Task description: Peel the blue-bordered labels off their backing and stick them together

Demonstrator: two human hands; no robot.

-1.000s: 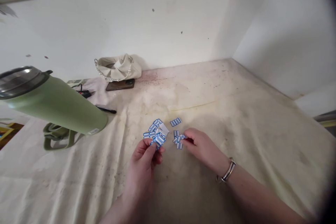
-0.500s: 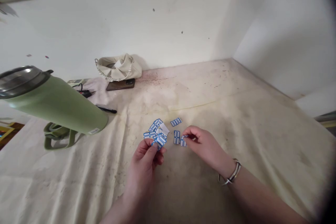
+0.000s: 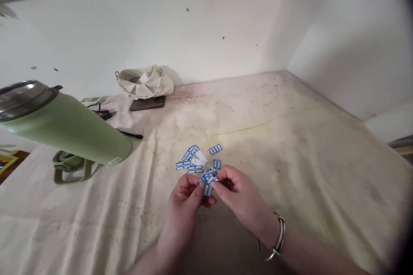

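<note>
My left hand (image 3: 190, 195) pinches a small bundle of blue-and-white paper labels (image 3: 209, 178) between thumb and fingers. From the other side my right hand (image 3: 237, 187) has its thumb and forefinger closed on the right edge of the same bundle. Just beyond the hands, on the cloth, lies a loose cluster of similar labels (image 3: 190, 153) around a plain white scrap of paper (image 3: 200, 159). A short strip of labels (image 3: 216, 149) lies apart to the right, and another label piece (image 3: 217, 164) is partly hidden behind the bundle.
A tall green tumbler (image 3: 71, 124) with a steel lid stands at left, its green strap (image 3: 72, 169) beside it. A black pen (image 3: 129, 133), a phone (image 3: 147, 103) and a cream bag (image 3: 145, 82) lie farther back. Wrinkled cloth (image 3: 290, 150) covers the table up to the walls.
My right hand has moved left from the labels on the cloth to the bundle in my left hand. My left hand has shifted slightly right and down.
</note>
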